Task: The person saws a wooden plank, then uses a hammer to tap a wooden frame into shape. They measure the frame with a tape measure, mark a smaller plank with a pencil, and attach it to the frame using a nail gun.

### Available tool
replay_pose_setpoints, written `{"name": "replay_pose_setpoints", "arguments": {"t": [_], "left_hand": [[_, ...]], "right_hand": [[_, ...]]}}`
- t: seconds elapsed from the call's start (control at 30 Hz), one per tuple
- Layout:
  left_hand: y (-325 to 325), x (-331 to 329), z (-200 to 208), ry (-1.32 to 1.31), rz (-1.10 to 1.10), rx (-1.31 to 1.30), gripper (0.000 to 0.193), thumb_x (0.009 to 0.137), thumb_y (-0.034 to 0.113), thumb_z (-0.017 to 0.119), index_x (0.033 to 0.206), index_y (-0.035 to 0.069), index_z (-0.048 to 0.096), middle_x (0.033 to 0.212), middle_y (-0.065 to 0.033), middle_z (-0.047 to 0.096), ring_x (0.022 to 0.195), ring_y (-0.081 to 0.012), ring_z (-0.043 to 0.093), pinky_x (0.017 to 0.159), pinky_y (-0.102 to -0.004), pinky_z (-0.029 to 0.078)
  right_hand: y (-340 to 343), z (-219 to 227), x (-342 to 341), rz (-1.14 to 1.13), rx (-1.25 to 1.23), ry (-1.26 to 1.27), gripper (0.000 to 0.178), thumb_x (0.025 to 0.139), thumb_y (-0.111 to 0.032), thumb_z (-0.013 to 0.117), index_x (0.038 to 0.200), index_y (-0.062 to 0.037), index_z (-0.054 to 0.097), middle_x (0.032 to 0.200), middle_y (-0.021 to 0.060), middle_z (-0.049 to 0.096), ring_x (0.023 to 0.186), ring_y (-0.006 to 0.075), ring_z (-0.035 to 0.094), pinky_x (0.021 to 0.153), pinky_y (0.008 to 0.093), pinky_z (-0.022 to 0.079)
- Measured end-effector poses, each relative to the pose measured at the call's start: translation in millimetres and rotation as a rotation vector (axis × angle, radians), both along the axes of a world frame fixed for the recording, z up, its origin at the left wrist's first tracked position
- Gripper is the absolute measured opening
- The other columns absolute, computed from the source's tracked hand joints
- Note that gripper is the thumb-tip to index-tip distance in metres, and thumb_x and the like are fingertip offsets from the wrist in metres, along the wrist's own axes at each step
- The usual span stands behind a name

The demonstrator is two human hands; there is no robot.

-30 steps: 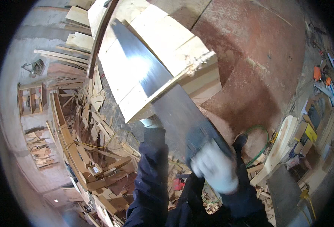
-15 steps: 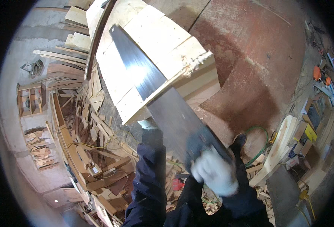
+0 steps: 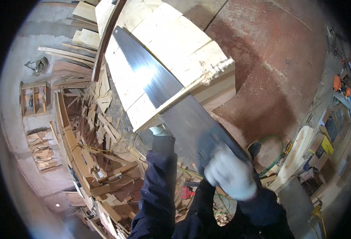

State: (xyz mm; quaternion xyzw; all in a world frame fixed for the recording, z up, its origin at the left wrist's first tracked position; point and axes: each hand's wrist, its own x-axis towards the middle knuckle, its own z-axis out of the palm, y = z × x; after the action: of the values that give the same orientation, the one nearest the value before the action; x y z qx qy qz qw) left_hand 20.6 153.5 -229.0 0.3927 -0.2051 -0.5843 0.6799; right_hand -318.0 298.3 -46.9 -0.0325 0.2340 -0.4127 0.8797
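Note:
My right hand [image 3: 232, 173], in a pale glove and blurred, is closed round the dark handle of a handsaw [image 3: 183, 121]. The wide steel blade slants up to the left, crossing the near edge of a pale wooden panel [image 3: 175, 38] made of joined boards. Its far part shows over the panel's top face; the rest reaches back toward me. Along the panel's near edge runs a thin strip with ragged splinters [image 3: 217, 69] at its right end. My gloved left hand [image 3: 158, 130] is at the panel's lower left corner, its fingers hidden below the wood.
Wood offcuts [image 3: 104, 123] lie heaped on the left, beside a long timber frame [image 3: 70, 139]. A curved dark strip [image 3: 106, 42] rises left of the panel. On the right are a green hose [image 3: 279, 153], a pale plank [image 3: 295, 159] and orange-handled tools [image 3: 337, 82]. A red tool [image 3: 186, 192] lies below.
The saw has slid forward, away from me, so more of its blade is beyond the panel's near edge. The view has shifted slightly; my left hand stays at the panel's corner.

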Motion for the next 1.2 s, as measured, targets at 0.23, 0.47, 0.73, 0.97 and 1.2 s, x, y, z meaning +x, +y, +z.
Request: {"name": "replay_pose_setpoints", "arguments": {"t": [0.23, 0.47, 0.73, 0.97, 1.2], "left_hand": [[8.2, -14.5, 0.8, -0.014, 0.098, -0.005, 0.06, 0.101, 0.052, 0.041, 0.134, 0.002, 0.047, 0.131, -0.0181, 0.054, 0.115, -0.0271, 0.056, 0.096, -0.0409, 0.051], [10.3, 15.0, -23.7, 0.117, 0.033, 0.053, 0.075, 0.098, 0.06, 0.042, 0.145, 0.001, 0.037, 0.14, -0.0211, 0.048, 0.124, -0.0321, 0.052, 0.105, -0.0449, 0.047], [9.1, 26.8, -26.2, 0.061, -0.081, 0.065, 0.082, 0.096, 0.065, 0.042, 0.15, 0.004, 0.033, 0.145, -0.0188, 0.045, 0.129, -0.0331, 0.048, 0.109, -0.0457, 0.043], [9.0, 7.2, -5.4, -0.12, 0.036, -0.008, 0.088, 0.093, 0.071, 0.038, 0.147, 0.0, 0.037, 0.145, -0.0247, 0.044, 0.13, -0.0367, 0.047, 0.112, -0.0472, 0.038], [-1.2, -41.7, 5.0, -0.27, 0.407, 0.129, 0.071, 0.094, 0.068, 0.041, 0.126, 0.006, 0.055, 0.13, -0.014, 0.057, 0.112, -0.0327, 0.059, 0.096, -0.048, 0.05]], "right_hand": [[32.7, 29.3, -54.3, -0.064, 0.043, -0.224, 0.041, 0.104, -0.031, 0.037, 0.065, -0.016, 0.041, 0.057, 0.0, 0.038, 0.049, 0.0188, 0.038, 0.054, 0.0339, 0.034], [-71.3, 9.1, 10.8, -0.026, -0.255, 0.129, 0.04, 0.104, -0.025, 0.041, 0.065, -0.0165, 0.038, 0.056, -0.0037, 0.033, 0.049, 0.0131, 0.033, 0.057, 0.0322, 0.034], [-9.8, 5.9, -92.7, 0.147, -0.048, -0.115, 0.041, 0.102, -0.035, 0.043, 0.064, -0.0174, 0.044, 0.055, -0.0026, 0.038, 0.049, 0.0166, 0.04, 0.055, 0.0324, 0.036], [-120.3, 18.4, -26.7, 0.145, -0.228, 0.118, 0.043, 0.102, -0.037, 0.042, 0.064, -0.0159, 0.043, 0.053, -0.0021, 0.034, 0.049, 0.0158, 0.042, 0.056, 0.0318, 0.038], [-121.9, 28.4, -38.2, 0.101, -0.08, 0.01, 0.043, 0.102, -0.026, 0.041, 0.06, -0.0179, 0.039, 0.053, -0.0026, 0.032, 0.044, 0.0139, 0.036, 0.052, 0.0328, 0.035]]}}
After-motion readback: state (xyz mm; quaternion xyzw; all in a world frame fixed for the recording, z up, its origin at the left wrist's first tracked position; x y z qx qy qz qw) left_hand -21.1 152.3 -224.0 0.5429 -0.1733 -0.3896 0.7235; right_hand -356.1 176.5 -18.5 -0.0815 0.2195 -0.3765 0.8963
